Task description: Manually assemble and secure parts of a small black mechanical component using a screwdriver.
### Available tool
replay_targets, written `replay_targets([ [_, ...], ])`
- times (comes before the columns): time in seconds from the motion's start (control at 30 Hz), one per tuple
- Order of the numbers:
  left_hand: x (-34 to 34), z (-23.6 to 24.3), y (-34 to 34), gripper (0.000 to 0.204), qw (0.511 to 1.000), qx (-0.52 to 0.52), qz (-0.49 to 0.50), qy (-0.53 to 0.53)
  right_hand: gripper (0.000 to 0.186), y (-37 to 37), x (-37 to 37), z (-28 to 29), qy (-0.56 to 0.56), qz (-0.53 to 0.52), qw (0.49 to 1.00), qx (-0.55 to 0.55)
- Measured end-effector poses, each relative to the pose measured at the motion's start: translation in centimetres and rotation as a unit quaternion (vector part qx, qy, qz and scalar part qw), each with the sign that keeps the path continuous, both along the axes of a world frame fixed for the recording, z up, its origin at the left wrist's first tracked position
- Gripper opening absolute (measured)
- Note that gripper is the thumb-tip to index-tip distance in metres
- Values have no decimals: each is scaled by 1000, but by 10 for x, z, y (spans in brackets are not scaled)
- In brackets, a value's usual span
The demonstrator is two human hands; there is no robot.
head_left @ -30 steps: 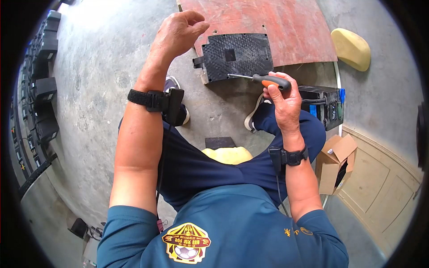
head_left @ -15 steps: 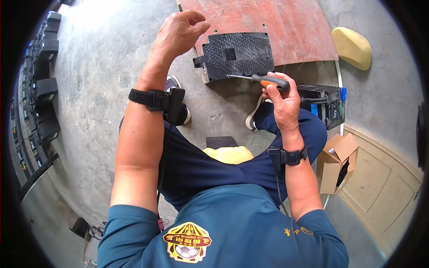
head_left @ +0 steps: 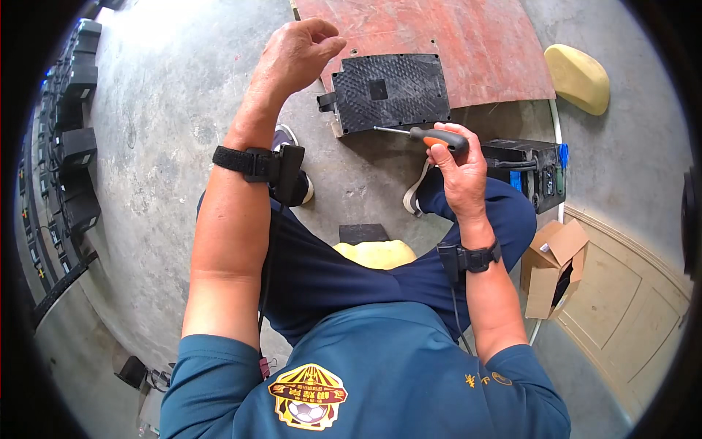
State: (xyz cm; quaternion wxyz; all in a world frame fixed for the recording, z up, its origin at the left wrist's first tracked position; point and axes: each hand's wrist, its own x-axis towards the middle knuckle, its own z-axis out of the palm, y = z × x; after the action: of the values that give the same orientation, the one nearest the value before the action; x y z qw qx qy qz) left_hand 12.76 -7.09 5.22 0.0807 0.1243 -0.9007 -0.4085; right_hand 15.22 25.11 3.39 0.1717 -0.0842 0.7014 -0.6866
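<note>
In my right hand is a screwdriver with a black and orange handle. Its metal shaft points left, just in front of the near edge of a flat black box with a ribbed, bolted cover and a short tab on its left side. The box rests on a red board. Over the board's left edge, up and left of the box, my left hand hangs with curled fingers. Thumb and forefinger come together there; whatever they may pinch cannot be made out.
A black tool case stands beside my right knee. Behind it is an open cardboard box. A yellow pad lies right of the red board. Black boxes line the far left. Between my legs is a yellow seat.
The right hand and screwdriver have shifted slightly, the handle tilting a little. My left hand stays almost where it was, and the black box has not moved on the board.
</note>
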Motion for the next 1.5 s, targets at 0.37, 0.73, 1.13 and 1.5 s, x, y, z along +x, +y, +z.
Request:
replay_targets([
  [0.37, -1, -1, 1, 32, 1000, -4, 1, -2, 39, -13, 2, -1, 21, 29, 999, 37],
  [0.73, -3, 4, 4, 33, 1000, 1, 3, -21, 45, -43, -28, 35, 133, 183, 943, 245],
  [1.13, -3, 4, 33, 30, 998, 36, -60, -1, 36, -10, -74, 40, 245, 223, 911, 248],
  [1.5, 59, -13, 154, 36, 990, -143, -2, -5, 26, -10, -122, 19, 117, 233, 957, 128],
])
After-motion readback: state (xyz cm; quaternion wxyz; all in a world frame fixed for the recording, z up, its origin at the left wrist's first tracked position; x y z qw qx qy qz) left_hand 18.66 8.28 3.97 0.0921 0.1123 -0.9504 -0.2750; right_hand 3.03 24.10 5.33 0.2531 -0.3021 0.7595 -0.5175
